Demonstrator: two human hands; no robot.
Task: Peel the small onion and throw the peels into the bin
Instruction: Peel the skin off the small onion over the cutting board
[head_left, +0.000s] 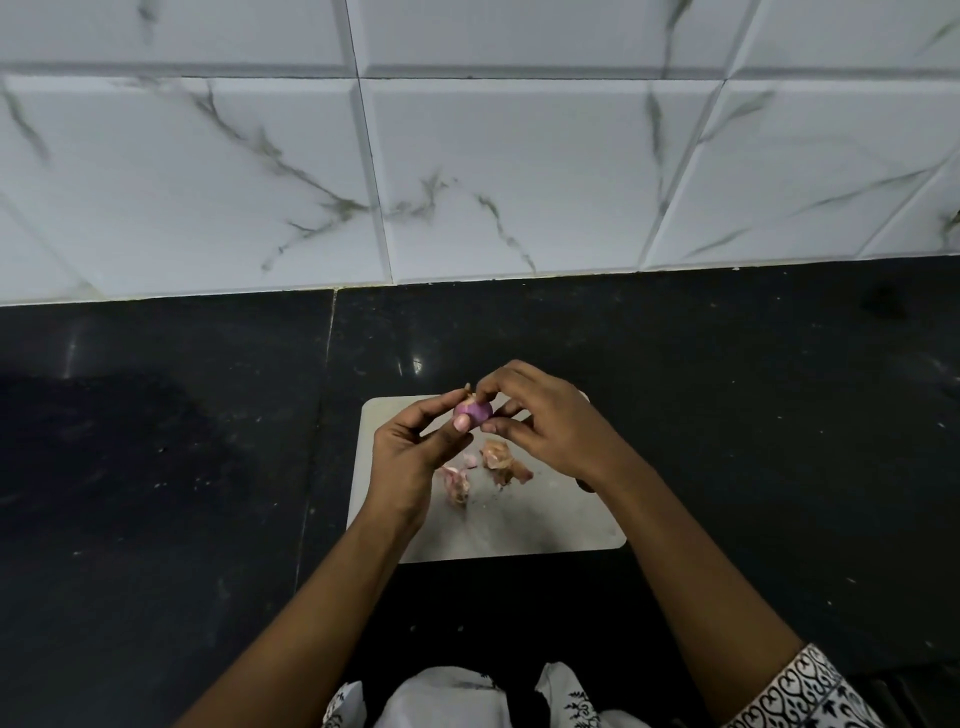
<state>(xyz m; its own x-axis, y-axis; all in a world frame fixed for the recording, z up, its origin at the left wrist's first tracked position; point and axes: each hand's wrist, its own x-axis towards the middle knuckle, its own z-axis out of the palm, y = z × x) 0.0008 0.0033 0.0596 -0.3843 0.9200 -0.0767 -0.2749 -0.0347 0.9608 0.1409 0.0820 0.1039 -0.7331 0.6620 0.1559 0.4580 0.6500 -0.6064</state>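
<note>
the left hand (410, 457) and the right hand (540, 421) are meeting just below the middle of the frame, over the far edge of a pale board (519, 525). the left hand is pinching the onion (474, 411) between thumb and fingertips, with the thumb lying across the near side of the bulb. the right hand is curling in from the right, its forefinger and thumb pinching at the onion's top end, where a scrap of dry skin is sticking up. the onion is showing smooth purple on the side facing the camera and is being held above the board.

below the hands, peels (501, 460) are lying on the board: a brownish clump right of centre and pinkish pieces just to its left, near but apart. the board is sitting on a dark speckled surface (156, 467) filling the lower half of the frame. white marbled tiles (467, 156) are filling the upper half. a patterned sleeve (800, 686) is showing at the lower right.
</note>
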